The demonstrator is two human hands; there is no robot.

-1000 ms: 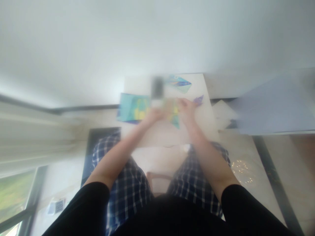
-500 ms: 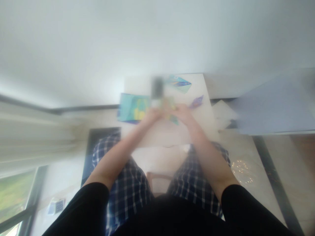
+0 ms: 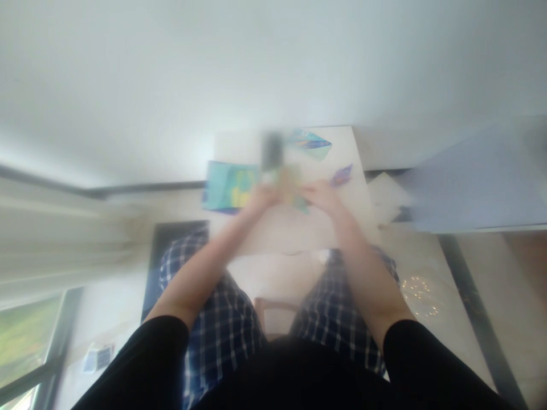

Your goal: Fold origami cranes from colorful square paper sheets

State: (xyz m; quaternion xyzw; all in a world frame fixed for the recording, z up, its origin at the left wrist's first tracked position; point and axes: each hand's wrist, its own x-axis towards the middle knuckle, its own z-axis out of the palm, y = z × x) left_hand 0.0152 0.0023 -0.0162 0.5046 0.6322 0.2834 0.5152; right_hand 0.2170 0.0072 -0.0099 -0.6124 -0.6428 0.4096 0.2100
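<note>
Over the white table, my left hand (image 3: 265,196) is at the left side of a small pale-green piece of folded paper (image 3: 302,205). A blur smears its fingertips, so their grip does not show. On the other side, my right hand (image 3: 320,195) has its fingers drawn together at the paper's right edge, seemingly pinching it. Left of my left hand lies a turquoise sheet or packet (image 3: 221,187) with yellow print. A blue-green folded paper piece (image 3: 315,144) lies beyond my hands. Close to my right hand is a small purple folded paper piece (image 3: 342,175).
The white table (image 3: 277,242) stands against a pale wall, above my knees in checked cloth. A dark grey smudge (image 3: 272,151) blurs the middle of the view. To the right is a large pale grey panel (image 3: 482,188). A window (image 3: 32,336) is at lower left.
My right hand has shifted slightly to the right, and its fingers are nearer the paper's right edge. My left hand stays almost in place. The table items lie as before.
</note>
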